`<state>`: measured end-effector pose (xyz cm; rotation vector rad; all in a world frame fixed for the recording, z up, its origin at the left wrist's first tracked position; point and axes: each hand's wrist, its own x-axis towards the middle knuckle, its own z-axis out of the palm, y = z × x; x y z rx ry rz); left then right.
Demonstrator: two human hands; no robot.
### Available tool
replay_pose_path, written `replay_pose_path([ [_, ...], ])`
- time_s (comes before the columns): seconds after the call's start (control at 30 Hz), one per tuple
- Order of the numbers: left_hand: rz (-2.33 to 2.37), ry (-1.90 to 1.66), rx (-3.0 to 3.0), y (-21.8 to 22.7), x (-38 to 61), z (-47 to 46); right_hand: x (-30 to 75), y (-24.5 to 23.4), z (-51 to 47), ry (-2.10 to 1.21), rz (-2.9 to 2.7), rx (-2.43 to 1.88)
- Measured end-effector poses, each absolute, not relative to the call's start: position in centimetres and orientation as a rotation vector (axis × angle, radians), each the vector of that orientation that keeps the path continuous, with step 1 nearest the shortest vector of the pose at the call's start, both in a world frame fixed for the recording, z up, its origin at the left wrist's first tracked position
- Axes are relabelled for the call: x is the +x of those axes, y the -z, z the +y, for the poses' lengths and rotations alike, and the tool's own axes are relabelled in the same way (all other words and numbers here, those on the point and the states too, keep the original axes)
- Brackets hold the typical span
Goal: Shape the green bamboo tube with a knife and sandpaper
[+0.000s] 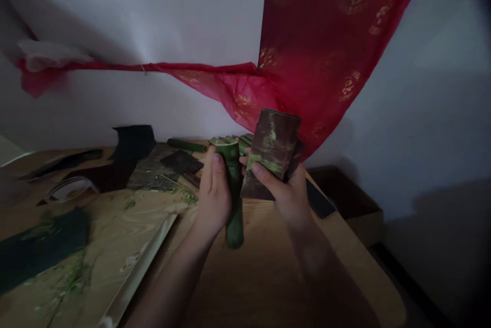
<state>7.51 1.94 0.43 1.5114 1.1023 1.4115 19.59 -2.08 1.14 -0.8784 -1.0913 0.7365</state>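
Note:
A length of green bamboo (pixel 235 210) stands nearly upright above the table, its pale cut end at the top. My left hand (pixel 216 190) is closed around its left side, thumb near the upper end. In my right hand (pixel 287 192) is a folded sheet of sandpaper (pixel 274 136), dark brown and smeared with green dust, with the thumb pressed across its front. The sandpaper is just right of the bamboo; whether they touch I cannot tell. Some right-hand fingers are hidden behind the sheet.
More bamboo pieces (pixel 186 145) lie at the back of the wooden table (pixel 238 287). Dark sheets (pixel 134 142), green shavings (pixel 74 274) and a split bamboo strip (pixel 140 266) are on the left. A phone-like dark slab (pixel 319 199) lies near the right edge, beside a box (pixel 362 215). Red cloth (pixel 307 72) hangs behind.

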Motion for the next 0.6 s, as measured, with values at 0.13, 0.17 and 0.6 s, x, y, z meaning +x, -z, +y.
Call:
replay_pose_path([
  [0.13, 0.741, -1.019, 1.224, -1.1, 6.9, 2.4, 20.6, -0.9, -2.0, -0.575, -0.971, -0.924],
  [0.17, 0.672, -0.929, 1.148, -1.2, 7.0, 2.4, 20.9, -0.8, -2.0, -0.493, -0.942, -0.943],
  [0.6, 0.493, -0.648, 0.884, -1.1, 7.9, 1.4, 21.5, -0.9, -1.8, -0.232, -1.303, -1.185],
])
